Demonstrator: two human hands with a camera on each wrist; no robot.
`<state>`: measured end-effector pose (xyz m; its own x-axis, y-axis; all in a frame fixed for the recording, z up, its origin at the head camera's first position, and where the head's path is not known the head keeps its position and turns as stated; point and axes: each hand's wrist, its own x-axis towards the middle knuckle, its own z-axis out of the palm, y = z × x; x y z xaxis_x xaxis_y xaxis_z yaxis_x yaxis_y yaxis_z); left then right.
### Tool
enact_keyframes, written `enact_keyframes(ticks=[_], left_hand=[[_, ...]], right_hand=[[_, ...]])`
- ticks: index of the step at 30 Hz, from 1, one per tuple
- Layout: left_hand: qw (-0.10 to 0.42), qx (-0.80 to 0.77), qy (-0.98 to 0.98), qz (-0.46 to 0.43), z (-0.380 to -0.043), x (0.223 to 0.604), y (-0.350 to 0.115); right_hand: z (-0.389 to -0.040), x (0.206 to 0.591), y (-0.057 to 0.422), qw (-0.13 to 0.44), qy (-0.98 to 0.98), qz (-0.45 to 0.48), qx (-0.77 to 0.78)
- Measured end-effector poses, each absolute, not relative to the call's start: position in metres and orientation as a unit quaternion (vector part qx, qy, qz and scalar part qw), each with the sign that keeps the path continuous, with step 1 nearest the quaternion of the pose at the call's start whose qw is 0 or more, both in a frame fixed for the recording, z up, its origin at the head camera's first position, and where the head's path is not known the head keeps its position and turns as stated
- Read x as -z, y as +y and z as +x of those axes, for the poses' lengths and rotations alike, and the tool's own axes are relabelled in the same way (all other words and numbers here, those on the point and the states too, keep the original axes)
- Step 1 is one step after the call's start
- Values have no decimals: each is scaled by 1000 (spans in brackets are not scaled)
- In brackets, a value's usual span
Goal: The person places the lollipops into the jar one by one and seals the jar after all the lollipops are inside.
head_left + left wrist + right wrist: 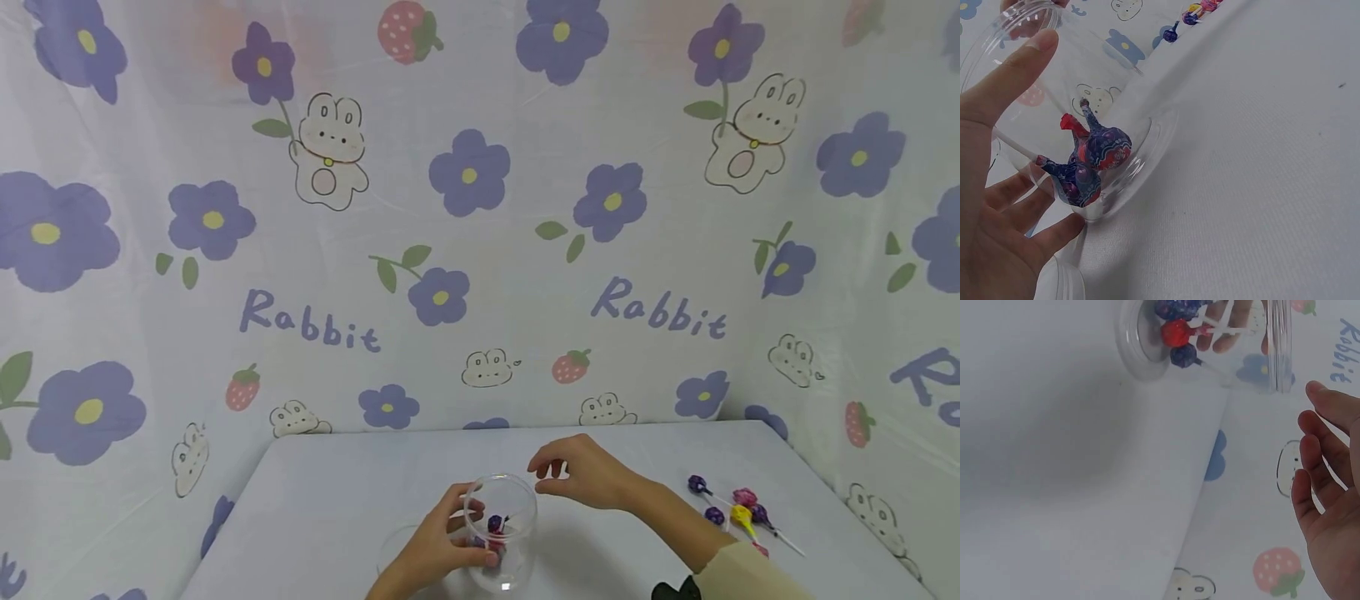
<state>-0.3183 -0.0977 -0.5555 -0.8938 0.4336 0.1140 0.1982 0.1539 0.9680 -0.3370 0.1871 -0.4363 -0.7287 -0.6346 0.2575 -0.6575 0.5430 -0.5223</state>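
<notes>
My left hand holds a clear plastic jar on the white table, thumb on the near side and fingers around the far side. Several wrapped lollipops, purple and red, lie heads down at the jar's bottom, their white sticks pointing toward the mouth. Just right of the jar's open rim and slightly above it, my right hand hovers with loosely bent fingers. In the right wrist view its fingers have nothing between them.
Several more lollipops, purple, pink and yellow, lie in a loose group on the right of the table. A clear round lid lies beside the left hand. Behind the table hangs a cloth printed with rabbits and flowers.
</notes>
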Motion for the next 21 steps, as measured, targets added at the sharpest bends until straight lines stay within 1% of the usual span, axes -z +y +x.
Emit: enact_keyframes(ticks=[5, 16, 21], left_hand=[[96, -617, 750, 216, -318, 555, -98], [94, -620, 745, 228, -318, 557, -99], [95, -622, 742, 232, -318, 556, -100]], right_hand=[[-336, 436, 205, 29, -878, 363, -310], [-333, 435, 243, 19, -897, 319, -306], [-330, 438, 261, 23, -905, 296, -306]])
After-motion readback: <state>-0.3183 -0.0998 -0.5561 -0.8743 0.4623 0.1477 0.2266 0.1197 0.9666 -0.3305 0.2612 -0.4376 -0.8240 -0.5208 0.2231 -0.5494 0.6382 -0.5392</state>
